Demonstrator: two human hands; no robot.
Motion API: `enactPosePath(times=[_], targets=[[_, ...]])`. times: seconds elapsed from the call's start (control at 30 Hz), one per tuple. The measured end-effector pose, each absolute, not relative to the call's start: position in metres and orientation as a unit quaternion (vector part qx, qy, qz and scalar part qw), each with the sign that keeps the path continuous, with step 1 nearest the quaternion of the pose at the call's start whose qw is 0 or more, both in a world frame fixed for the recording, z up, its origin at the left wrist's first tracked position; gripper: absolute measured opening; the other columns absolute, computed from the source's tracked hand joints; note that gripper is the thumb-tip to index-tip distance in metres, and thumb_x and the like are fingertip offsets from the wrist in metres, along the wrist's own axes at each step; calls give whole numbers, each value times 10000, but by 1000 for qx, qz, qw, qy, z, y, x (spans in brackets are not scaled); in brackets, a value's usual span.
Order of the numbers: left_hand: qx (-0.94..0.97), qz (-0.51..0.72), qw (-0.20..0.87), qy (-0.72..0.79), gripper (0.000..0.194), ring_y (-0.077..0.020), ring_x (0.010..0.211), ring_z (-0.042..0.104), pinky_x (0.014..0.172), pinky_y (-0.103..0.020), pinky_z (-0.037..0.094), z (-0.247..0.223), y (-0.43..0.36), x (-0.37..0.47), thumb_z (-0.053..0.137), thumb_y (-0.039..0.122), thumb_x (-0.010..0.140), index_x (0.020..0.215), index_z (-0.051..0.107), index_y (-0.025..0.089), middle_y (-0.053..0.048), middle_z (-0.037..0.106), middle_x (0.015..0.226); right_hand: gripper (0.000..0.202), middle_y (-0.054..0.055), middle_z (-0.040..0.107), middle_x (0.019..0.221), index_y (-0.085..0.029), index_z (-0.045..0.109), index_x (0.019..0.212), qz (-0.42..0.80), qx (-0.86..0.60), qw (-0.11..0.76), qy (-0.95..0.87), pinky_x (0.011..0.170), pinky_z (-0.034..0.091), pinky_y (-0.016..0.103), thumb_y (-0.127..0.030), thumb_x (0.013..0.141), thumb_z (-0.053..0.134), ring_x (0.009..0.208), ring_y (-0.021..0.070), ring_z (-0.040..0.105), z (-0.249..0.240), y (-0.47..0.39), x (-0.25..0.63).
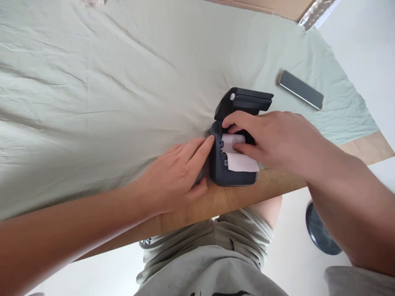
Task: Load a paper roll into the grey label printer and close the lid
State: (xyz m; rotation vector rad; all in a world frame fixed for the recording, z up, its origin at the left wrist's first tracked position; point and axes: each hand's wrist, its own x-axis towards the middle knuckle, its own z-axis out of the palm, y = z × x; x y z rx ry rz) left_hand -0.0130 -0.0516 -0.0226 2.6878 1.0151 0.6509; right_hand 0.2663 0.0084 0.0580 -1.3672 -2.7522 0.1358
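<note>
The left hand (177,176) braces the printer (233,179), fingers extended; the right (268,137) arches over, fingers bent at the roll (230,142), grip unclear.

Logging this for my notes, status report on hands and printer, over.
Left hand steadying dark printer, fingers at its side. Right hand inside, fingers on white paper roll. Lid open, nothing blocking the opening but that hand.

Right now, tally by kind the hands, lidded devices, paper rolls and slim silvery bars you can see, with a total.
Hands: 2, left hand and right hand
Lidded device: 1
Paper roll: 1
Slim silvery bar: 1
Total: 5
</note>
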Motion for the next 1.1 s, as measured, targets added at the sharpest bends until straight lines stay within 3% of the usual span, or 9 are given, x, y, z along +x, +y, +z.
enactPosePath(times=[0.1, 0.2, 0.37, 0.43, 0.5, 0.6, 0.77, 0.97, 1.1], targets=[[910, 209, 103, 342, 730, -362, 1460, 781, 1255, -482, 635, -23, -51, -14, 562, 246, 1119, 1805, 413, 42, -245, 736, 1645, 323, -37, 572, 670, -286, 659, 1068, 67, -454, 5, -888, 571, 209, 343, -244, 848, 892, 515, 139, 312, 60, 19, 265], [912, 213, 99, 336, 705, -363, 1431, 789, 1225, -479, 646, -20, -50, -14, 541, 254, 1125, 1775, 433, 1, -262, 744, 1625, 350, -33, 575, 677, -281, 617, 970, 138, -474, 43, -869, 593, 234, 344, -253, 791, 916, 537, 135, 339, 72, 18, 271], [905, 206, 126, 349, 688, -342, 1445, 782, 1239, -469, 634, -16, -50, -13, 521, 249, 1130, 1779, 435, 40, -237, 742, 1650, 445, 24, 767, 1024, -303, 626, 1023, 310, -531, 350, -706, 530, 241, 339, -578, 837, 922, 557, 110, 424, 83, 6, 305], [903, 203, 131, 355, 681, -337, 1439, 785, 1240, -464, 629, -14, -50, -12, 516, 242, 1127, 1776, 443, 50, -231, 745, 1649, 606, 14, 712, 969, -301, 535, 962, 362, -522, 488, -598, 518, 186, 339, -685, 724, 940, 548, 104, 366, 75, 4, 322], [903, 202, 129, 356, 671, -335, 1430, 789, 1240, -461, 626, -15, -50, -12, 508, 245, 1128, 1767, 455, 48, -231, 748, 1641, 649, -16, 585, 839, -300, 496, 928, 381, -539, 539, -524, 523, 203, 335, -624, 595, 949, 569, 118, 376, 61, 3, 337], [899, 207, 131, 362, 678, -333, 1430, 790, 1243, -458, 623, -17, -51, -11, 519, 249, 1127, 1780, 449, 80, -215, 749, 1641, 514, -46, 428, 742, -297, 480, 897, 325, -611, 534, -485, 535, 292, 336, -552, 565, 778, 598, 149, 428, 36, -1, 351], [892, 203, 148, 376, 752, -360, 1441, 785, 1222, -498, 642, -18, -50, -12, 586, 254, 1099, 1821, 400, 159, -190, 745, 1653, 399, -29, 590, 778, -275, 559, 903, 151, -691, 481, -518, 668, 472, 369, -487, 699, 828, 668, 172, 570, 1, -10, 368], [893, 195, 168, 370, 727, -357, 1462, 782, 1235, -498, 642, -11, -48, -14, 579, 222, 1103, 1805, 412, 139, -203, 742, 1660, 535, 75, 755, 1019, -296, 629, 1042, 37, -715, 391, -578, 849, 567, 467, -488, 708, 1001, 843, 246, 661, -29, -8, 393], [892, 199, 172, 368, 735, -347, 1434, 791, 1233, -491, 640, -10, -49, -11, 579, 219, 1098, 1811, 413, 154, -190, 746, 1658, 721, 102, 755, 1173, -309, 645, 1322, -17, -709, 355, -609, 933, 559, 517, -506, 728, 1003, 978, 305, 707, -31, -11, 401]])
